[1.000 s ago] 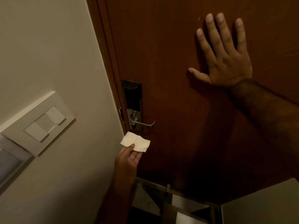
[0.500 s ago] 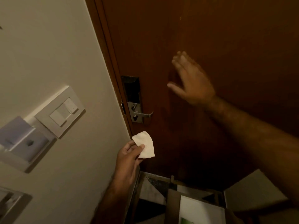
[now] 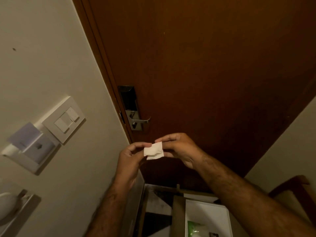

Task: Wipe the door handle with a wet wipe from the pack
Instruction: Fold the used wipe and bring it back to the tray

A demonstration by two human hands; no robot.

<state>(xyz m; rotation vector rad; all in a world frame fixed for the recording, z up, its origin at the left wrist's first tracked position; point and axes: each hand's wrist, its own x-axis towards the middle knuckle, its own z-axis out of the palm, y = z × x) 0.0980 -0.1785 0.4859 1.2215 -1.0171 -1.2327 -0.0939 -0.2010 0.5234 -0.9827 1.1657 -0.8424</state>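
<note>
The folded wet wipe (image 3: 153,150) is pinched at opposite edges by the left hand (image 3: 127,159) and right hand (image 3: 180,149), probably for unfolding, just below the untouched lever door handle (image 3: 142,120).

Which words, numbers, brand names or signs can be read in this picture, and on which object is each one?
None can be read.
Switch plate: small marks on the buttons, too small to read.
Card holder: one dark mark, blurred.
Lock plate above the door handle: no legible text.
Green pack in the white box: print too blurred.
Wet wipe: plain white.
</note>
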